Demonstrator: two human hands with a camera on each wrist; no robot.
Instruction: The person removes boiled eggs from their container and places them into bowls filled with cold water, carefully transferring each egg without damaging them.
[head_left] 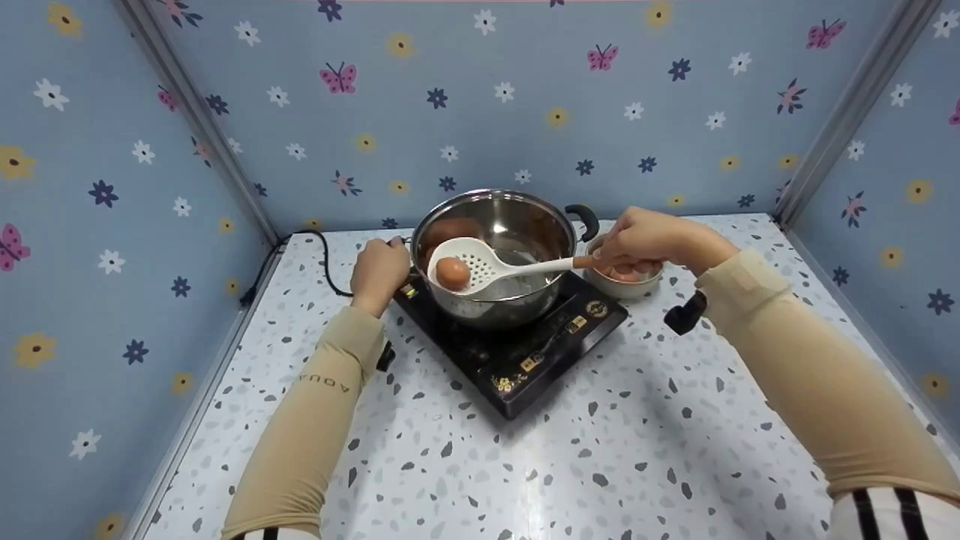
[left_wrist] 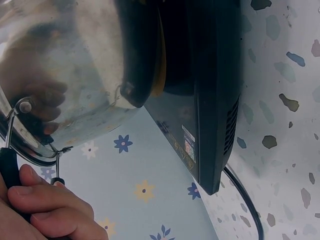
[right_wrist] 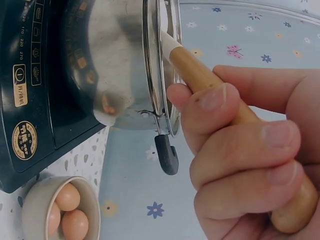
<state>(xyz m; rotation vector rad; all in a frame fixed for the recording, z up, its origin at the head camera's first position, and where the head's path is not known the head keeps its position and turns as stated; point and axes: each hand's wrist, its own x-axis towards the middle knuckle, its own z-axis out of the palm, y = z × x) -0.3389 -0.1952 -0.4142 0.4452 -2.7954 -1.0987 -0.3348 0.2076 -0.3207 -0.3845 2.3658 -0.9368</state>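
Note:
A steel pot stands on a black induction cooker. My left hand grips the pot's left side handle; in the left wrist view its fingers curl round the black grip. My right hand holds a slotted spoon by its wooden handle, fingers wrapped round it. The spoon's white perforated bowl lies over the pot's opening at the left, with one brown egg on it. Beneath my right hand is a cream bowl with several brown eggs.
The pot's right handle juts toward the cream bowl. A black power cord runs along the left of the speckled tabletop. Flower-patterned panels enclose the back and sides.

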